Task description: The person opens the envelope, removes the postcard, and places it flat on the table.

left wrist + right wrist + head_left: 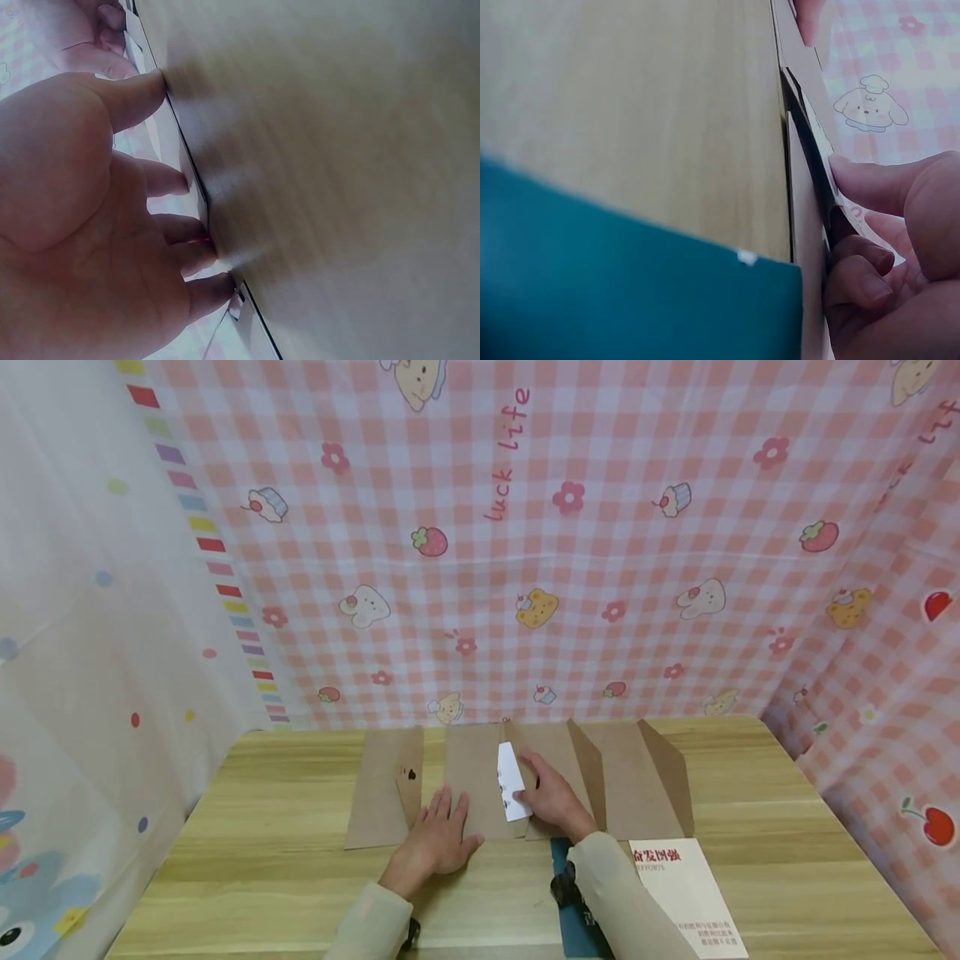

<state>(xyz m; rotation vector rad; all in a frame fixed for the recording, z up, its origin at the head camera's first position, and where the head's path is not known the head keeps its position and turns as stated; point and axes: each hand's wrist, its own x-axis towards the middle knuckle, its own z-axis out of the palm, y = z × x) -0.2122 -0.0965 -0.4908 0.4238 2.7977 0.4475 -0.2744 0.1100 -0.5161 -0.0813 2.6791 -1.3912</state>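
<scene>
Several brown paper envelopes lie in a row across the wooden table. On the second envelope from the left (468,760), my left hand (438,839) rests near the lower left corner, its fingers spread. My right hand (553,793) pinches a white tapered piece of paper (512,781) over this envelope's right side. Small black marks run along the paper's left edge. In the right wrist view, the thumb (877,184) lies on the paper's upper face and curled fingers (859,281) are below it. Whether the white paper is part of the envelope's flap, I cannot tell.
The leftmost envelope (375,785) has a flap with black marks. Two more envelopes lie to the right, the last one (630,777) with its flap spread rightward. A teal book (577,935) and a cream booklet (693,893) lie by my right forearm. A checked curtain (450,568) hangs behind.
</scene>
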